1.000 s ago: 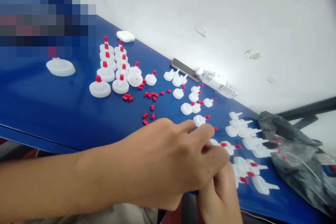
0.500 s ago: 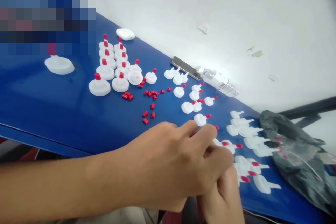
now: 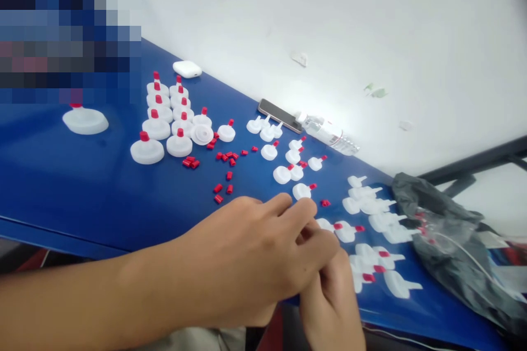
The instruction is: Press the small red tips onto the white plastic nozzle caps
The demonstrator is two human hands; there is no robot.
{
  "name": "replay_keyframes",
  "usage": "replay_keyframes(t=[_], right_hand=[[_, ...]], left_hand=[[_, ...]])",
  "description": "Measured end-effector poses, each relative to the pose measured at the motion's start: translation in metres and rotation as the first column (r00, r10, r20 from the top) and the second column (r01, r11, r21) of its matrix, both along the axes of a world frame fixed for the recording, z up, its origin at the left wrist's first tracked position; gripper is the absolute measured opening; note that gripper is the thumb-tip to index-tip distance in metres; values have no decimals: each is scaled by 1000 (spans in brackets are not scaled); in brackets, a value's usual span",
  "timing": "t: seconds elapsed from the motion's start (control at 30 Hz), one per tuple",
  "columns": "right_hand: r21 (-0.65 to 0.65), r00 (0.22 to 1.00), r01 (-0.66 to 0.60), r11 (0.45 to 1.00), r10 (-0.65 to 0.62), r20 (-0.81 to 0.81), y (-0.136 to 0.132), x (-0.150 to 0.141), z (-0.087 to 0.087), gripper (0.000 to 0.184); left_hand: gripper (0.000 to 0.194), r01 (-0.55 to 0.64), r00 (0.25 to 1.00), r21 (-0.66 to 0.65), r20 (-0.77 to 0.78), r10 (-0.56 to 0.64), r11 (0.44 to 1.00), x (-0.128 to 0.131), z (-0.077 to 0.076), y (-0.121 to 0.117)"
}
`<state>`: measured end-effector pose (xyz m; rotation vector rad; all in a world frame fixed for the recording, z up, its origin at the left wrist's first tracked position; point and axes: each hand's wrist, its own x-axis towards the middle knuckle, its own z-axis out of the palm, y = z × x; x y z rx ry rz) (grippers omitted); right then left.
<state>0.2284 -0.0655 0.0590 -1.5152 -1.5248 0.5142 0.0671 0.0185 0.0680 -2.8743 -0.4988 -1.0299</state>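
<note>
My left hand [image 3: 272,252] reaches in from the left, its fingers curled closed against my right hand [image 3: 329,296] at the lower middle. The right hand is mostly covered by the left, with its fingers folded too. Whatever lies between them is hidden. Just beyond the fingers is a white spout cap with a red tip [image 3: 302,191]. Small loose red tips [image 3: 229,175] lie scattered left of that cap. Several white spout caps without red tips [image 3: 398,283] rest to the right of my hands. Upright red-tipped spout caps [image 3: 179,146] stand in rows at the left.
The blue table [image 3: 102,192] meets a white wall. Along the wall are a white case [image 3: 187,69], a phone [image 3: 280,115] and a clear plastic bottle [image 3: 325,131]. A dark plastic bag [image 3: 448,269] sits at the right end. A blurred-out area covers the upper left.
The view has shifted, so most things appear slightly farther left. Both hands stay closed together in nearly the same pose. A loose red tip beyond the fingers is now less covered.
</note>
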Motion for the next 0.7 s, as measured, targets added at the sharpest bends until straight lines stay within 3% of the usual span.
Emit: replay_keyframes(t=[0.13,0.33,0.47,0.6,0.7], right_hand=[[-19,990,139,990,-139,13,-6,-1,-2,50],[-41,962,274,961,-274,-7,-12,-3,-6,73],[-34,969,235,971,-237,-70,-7,-4,-3,75],[-55,961,174,983,-182,-209,-2,-6,2,62],[-70,947,135,988,-149,-283,-2,-8,2,56]], left_hand=[[63,14,994,-36,-106,-18,999,-2,3,3],[69,-8,991,-47,-132,2,999,-11,9,0],[66,-1,994,-92,-110,-9,996,-13,11,0],[63,-17,1000,-55,15,18,998,-12,8,5],[51,-15,996,-106,88,24,994,-15,6,9]])
